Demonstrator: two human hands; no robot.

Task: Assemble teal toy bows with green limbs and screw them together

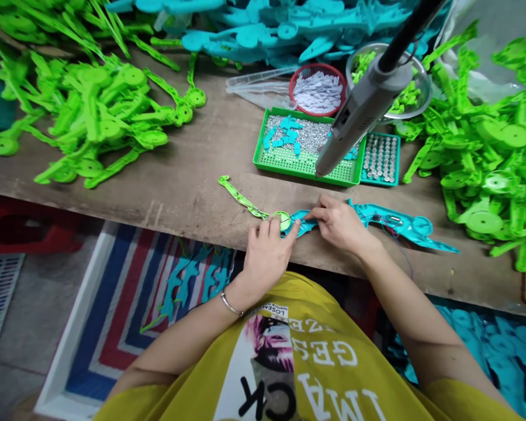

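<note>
My left hand [267,248] rests on the near edge of the wooden bench [188,181], its fingers pressing on a teal plastic piece [296,224] beside a round green disc [282,220]. That disc ends a long green plastic arm [241,199] that runs up to the left. My right hand [339,225] pinches the same teal piece from the right. A longer teal toy shell [398,225] with thin wires lies just right of that hand.
A grey electric screwdriver [363,108] hangs over a green tray [304,146] of screws and teal bits. A small tray of button cells [380,159], a red basket [318,89], and heaps of green parts [87,111] and teal parts [280,26] surround it.
</note>
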